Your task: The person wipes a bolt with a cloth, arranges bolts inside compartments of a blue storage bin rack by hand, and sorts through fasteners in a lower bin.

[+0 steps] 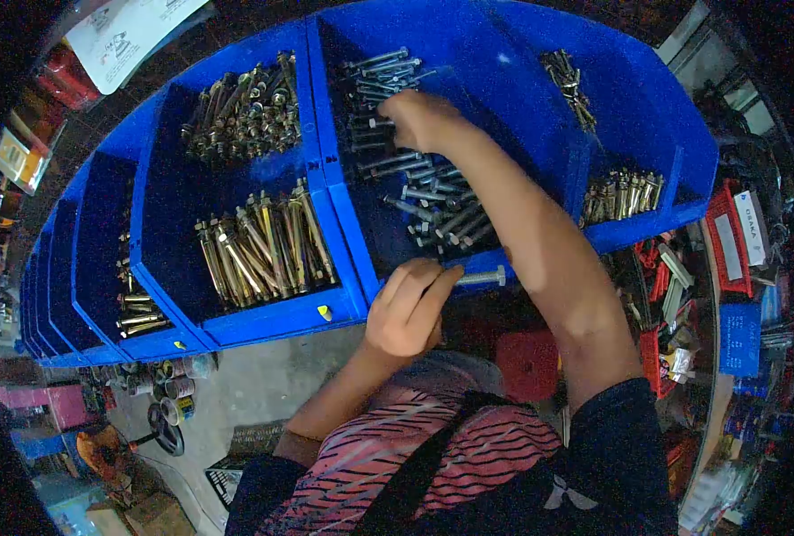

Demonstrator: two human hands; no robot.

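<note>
On my remote feed, golden bolts (263, 250) fill a blue bin (281, 317); then the left hand (406, 308) pinches a silver bolt (484, 278), head rightward; the right hand (419, 122) reaches among loose silver bolts (426, 194), fingers curled, though I can't tell whether it grips any.

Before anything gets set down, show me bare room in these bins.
Bare blue surface lies between the silver bolts and upper-right golden bolts; another bare patch lies left of the long golden bolts. Crowded: around the right hand.

Left hand (406, 308) holding bolt (484, 276); right hand (422, 121) in bin (455, 45)
</note>
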